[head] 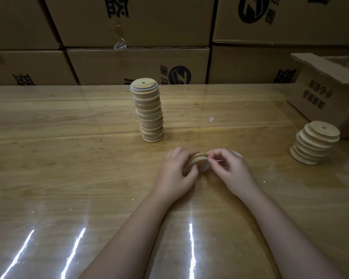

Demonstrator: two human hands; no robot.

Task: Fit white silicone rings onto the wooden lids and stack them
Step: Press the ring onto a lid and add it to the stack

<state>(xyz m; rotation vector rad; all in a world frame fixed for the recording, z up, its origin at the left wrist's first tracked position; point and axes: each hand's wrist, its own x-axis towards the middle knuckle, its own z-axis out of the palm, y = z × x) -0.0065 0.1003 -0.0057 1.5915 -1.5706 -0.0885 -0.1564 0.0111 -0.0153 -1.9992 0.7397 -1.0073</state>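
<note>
Head view: left hand (174, 174) grips wooden lid (196, 160) on edge, low over counter (69, 137), centre front. Right hand (232, 172) pinches white silicone ring (206, 168) at lid rim.

Risks: stretchy ring likely to snap back or seat twisted if pinch slips. Tall finished stack (149, 111) is uneven, so off-centre placing may topple it.

Lids: smooth pale discs with centre hole. Counter: glossy wood. Unringed stack (314, 142) slumps at right.

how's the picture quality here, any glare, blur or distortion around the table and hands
Head view: dim and warm overall; white glare streaks run across the glossy wooden table near the bottom edge; wide-angle distortion skews the brown cardboard boxes; the left hand holding the round wooden lid and the right hand pinching the thin white silicone ring look slightly soft, the ring barely readable.
</note>
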